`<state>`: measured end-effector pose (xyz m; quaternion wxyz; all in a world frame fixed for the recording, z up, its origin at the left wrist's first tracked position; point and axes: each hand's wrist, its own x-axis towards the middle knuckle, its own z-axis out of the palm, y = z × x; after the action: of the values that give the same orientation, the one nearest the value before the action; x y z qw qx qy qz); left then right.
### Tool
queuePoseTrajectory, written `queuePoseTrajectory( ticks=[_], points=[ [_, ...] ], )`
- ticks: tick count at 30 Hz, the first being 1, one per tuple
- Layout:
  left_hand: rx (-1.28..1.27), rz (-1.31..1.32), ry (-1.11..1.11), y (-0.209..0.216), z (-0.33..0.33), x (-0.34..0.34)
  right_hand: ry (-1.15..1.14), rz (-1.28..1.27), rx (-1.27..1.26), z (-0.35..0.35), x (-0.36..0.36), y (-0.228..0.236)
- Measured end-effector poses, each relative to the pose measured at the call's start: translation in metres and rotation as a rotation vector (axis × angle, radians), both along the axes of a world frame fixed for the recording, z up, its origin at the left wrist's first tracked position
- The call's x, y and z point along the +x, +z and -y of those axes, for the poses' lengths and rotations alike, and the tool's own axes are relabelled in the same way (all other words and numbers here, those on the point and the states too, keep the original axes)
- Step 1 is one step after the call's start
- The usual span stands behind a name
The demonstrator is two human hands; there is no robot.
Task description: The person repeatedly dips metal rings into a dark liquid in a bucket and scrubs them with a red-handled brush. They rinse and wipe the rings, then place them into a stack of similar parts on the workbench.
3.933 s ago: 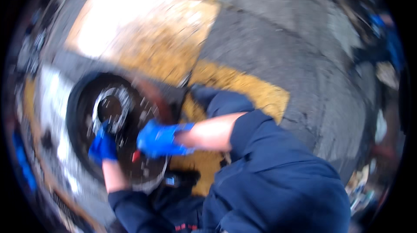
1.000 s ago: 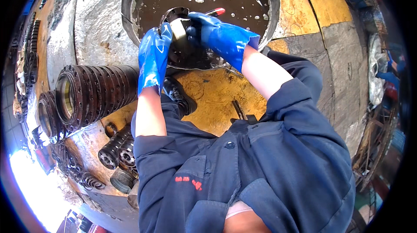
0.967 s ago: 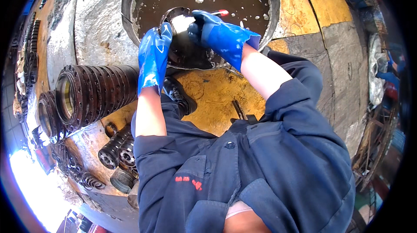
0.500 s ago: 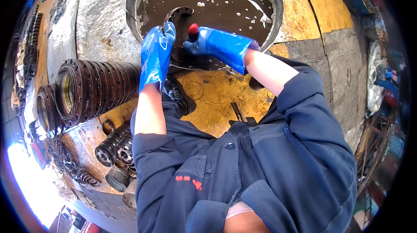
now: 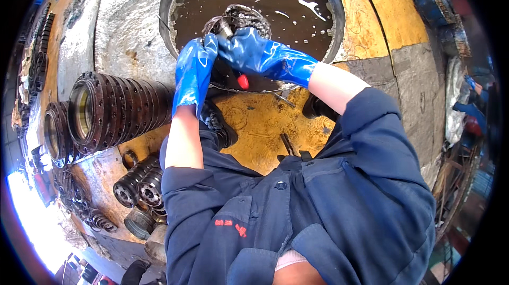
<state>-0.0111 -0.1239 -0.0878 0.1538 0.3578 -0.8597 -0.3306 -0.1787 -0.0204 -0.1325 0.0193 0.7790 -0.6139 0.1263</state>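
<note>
1. Metal part (image 5: 226, 30): it sits at the near side of the round tub (image 5: 339, 19), over the dark liquid (image 5: 297, 27), with foam (image 5: 247, 15) just beside it. Its bright curved side shows; the rest is partly hidden by the hands.
2. Left hand (image 5: 195, 65): gloved in blue, it points up and slightly right, thumb and fingers drawn together on the part's near edge. Its forearm rises almost straight from the rolled sleeve (image 5: 185, 181).
3. Right hand (image 5: 245, 50): also gloved, it reaches leftward until its fingers come up beside the left hand's. It is curled round a handle (image 5: 243, 81), whose red end sticks out below the palm, toward the person. The forearm slants in from the lower right, elbow bent outward.
4. Ribbed cylinder (image 5: 122, 107): it lies on its side, left of the left forearm, with smaller dark cylinders (image 5: 140, 181) nearer the person.
</note>
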Motion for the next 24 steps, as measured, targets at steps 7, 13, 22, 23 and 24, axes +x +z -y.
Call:
queuePoseTrajectory(
  ticks=[7,13,22,23,24],
  points=[
    [-0.092,0.041,0.057,-0.011,0.004,-0.001,0.038,-0.221,0.04,-0.002,-0.012,0.006],
    [-0.154,0.039,0.056,-0.015,0.004,-0.002,-0.266,-0.184,0.224,0.007,-0.001,-0.003],
    [-0.133,0.047,0.033,-0.015,0.004,0.002,-0.634,0.622,0.626,-0.006,-0.007,0.005],
    [-0.125,0.043,0.02,-0.014,0.002,-0.004,-0.645,0.716,0.594,-0.013,-0.015,-0.005],
    [-0.116,0.052,0.032,-0.013,0.003,-0.001,-0.657,0.816,0.685,-0.009,-0.009,0.01]
  ],
)
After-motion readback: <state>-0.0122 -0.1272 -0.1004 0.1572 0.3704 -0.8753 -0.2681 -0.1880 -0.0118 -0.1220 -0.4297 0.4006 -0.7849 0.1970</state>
